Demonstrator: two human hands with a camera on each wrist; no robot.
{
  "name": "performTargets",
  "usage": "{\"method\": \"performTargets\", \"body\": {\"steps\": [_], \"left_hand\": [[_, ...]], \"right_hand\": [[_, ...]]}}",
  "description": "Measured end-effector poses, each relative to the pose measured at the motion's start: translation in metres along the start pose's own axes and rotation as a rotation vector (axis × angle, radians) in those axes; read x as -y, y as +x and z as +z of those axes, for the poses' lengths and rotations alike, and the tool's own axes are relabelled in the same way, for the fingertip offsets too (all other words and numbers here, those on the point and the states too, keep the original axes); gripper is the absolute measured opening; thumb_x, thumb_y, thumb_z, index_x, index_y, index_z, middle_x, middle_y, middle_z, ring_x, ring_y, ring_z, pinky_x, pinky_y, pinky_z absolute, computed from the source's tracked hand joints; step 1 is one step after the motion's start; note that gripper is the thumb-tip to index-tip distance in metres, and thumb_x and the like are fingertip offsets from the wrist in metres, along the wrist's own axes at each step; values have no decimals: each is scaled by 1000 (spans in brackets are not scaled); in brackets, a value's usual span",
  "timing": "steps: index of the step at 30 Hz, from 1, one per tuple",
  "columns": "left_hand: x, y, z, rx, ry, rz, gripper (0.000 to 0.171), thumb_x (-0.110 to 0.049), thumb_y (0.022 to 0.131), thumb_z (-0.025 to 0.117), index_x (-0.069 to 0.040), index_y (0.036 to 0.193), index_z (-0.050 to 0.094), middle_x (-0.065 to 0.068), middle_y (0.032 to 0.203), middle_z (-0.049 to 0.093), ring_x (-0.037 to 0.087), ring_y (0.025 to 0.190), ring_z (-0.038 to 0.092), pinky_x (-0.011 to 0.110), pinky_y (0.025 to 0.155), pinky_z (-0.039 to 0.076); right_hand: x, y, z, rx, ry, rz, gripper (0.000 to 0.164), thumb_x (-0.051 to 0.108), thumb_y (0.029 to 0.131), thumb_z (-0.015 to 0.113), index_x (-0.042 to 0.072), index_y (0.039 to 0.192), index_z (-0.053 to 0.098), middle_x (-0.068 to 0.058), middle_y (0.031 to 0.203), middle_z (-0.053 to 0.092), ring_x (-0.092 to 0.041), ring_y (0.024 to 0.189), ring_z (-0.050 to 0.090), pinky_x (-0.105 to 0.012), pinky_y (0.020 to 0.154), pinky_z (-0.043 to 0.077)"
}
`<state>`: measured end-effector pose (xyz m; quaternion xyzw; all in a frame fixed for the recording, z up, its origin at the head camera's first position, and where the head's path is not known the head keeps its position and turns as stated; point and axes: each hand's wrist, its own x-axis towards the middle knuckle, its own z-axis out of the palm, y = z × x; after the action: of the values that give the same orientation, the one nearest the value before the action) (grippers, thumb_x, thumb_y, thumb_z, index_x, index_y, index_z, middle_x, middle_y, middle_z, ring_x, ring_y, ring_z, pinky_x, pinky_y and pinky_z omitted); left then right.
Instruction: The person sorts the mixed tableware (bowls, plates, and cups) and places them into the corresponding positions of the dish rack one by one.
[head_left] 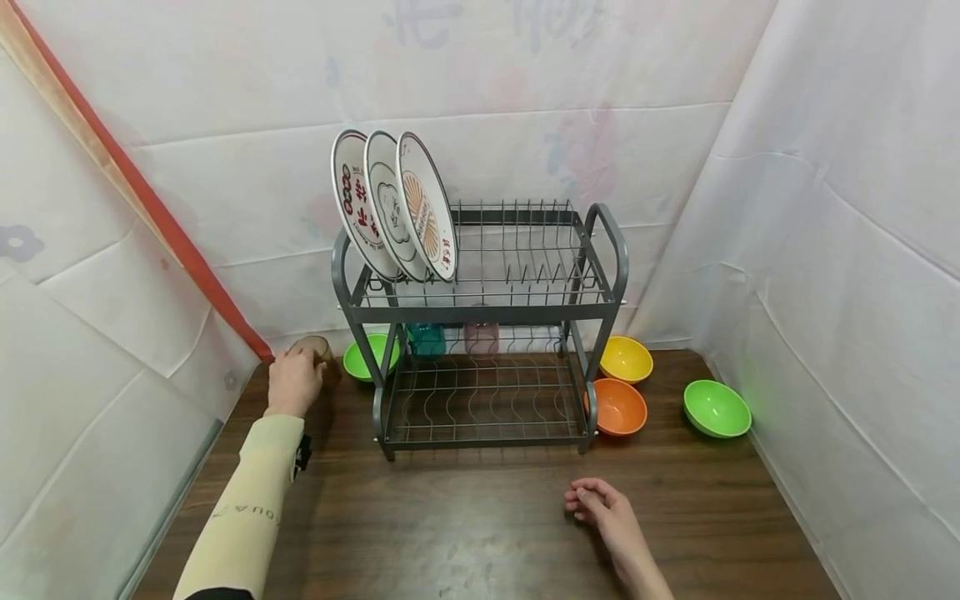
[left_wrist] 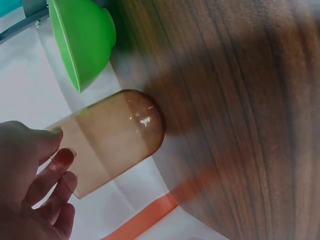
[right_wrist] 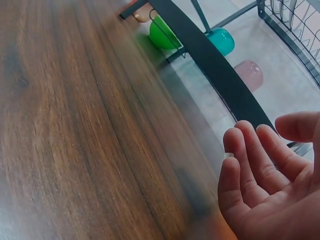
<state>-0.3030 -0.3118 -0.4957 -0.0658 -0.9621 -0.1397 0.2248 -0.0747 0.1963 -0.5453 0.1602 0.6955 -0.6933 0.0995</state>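
Observation:
At the far left of the table, my left hand (head_left: 295, 382) pinches the rim of a see-through amber cup (left_wrist: 117, 137), thumb on one side and fingers on the other. The cup's rounded base is close to the wooden table in the left wrist view. Beside it stands a green bowl (left_wrist: 82, 42), also seen left of the rack in the head view. My right hand (head_left: 606, 517) hangs loosely curled over the front right of the table, holding nothing. In the right wrist view its fingers (right_wrist: 272, 165) are bent with the palm showing.
A two-tier dark dish rack (head_left: 480, 315) stands mid-table, with three plates (head_left: 431, 208) upright in its top left. A teal cup (head_left: 427, 340) and a pink cup (head_left: 482, 337) show behind its lower tier. Yellow (head_left: 626, 360), orange (head_left: 619, 408) and green bowls (head_left: 717, 408) sit at right.

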Motion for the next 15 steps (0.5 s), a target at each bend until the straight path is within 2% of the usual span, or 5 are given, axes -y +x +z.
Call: {"method": "performTargets", "body": {"steps": [6, 9, 13, 15], "left_hand": [[-1, -6, -1, -61, -71, 15, 13, 0, 81, 74, -1, 86, 62, 27, 92, 64, 50, 86, 53, 63, 75, 43], [-2, -9, -2, -70, -103, 9, 13, 2, 82, 73, -4, 85, 62, 22, 89, 64, 48, 88, 54, 60, 76, 43], [-4, -15, -6, -54, -108, -33, 6, 0, 87, 69, -1, 92, 67, 23, 91, 65, 47, 90, 54, 61, 76, 44], [-5, -19, -9, -50, -111, -53, 9, -2, 89, 67, 3, 96, 68, 25, 92, 65, 47, 90, 54, 62, 77, 44]], "right_hand": [[-1, -2, 3, 30, 17, -34, 31, 16, 103, 53, -9, 120, 57, -16, 105, 68, -28, 97, 67, -38, 83, 53], [-2, -3, 6, 50, 25, -45, 31, 16, 103, 54, -10, 120, 57, -15, 104, 69, -28, 97, 67, -37, 83, 53], [-2, -4, 9, 65, 23, -42, 32, 17, 103, 54, -10, 120, 57, -13, 103, 69, -27, 96, 67, -36, 82, 53], [-3, -5, 9, 68, 21, -40, 31, 17, 103, 54, -9, 119, 57, -13, 103, 69, -27, 96, 67, -37, 83, 53]]}}
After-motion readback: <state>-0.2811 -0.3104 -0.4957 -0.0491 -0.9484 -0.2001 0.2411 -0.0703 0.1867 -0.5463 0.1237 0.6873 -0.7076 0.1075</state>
